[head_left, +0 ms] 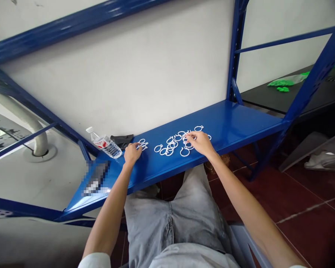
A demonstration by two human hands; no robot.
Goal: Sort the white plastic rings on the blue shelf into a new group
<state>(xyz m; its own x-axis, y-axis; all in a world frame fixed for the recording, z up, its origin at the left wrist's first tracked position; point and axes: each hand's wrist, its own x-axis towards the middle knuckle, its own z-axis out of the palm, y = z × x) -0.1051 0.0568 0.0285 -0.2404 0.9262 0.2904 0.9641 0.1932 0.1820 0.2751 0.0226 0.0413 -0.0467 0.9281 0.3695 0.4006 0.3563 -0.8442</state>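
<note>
Many white plastic rings, which look like curtain rings with a small eyelet, lie on a blue metal shelf [153,169]. Most form a loose pile of rings [170,146] between my hands. My right hand [200,142] is over the right side of this pile, its thumb and fingers pinched on a white ring [187,134]. To the left, my left hand [132,153] is curled with fingertips at a smaller group of rings [142,142]; it seems to pinch one, partly hidden by the fingers.
A clear water bottle [107,144] leans by a black pouch [122,141] left of my left hand. A blurred-out dark object [97,178] lies at the shelf's left end. Blue frame posts [233,56] and a white wall panel [128,74] stand behind. Green items [284,82] lie on a dark table, right.
</note>
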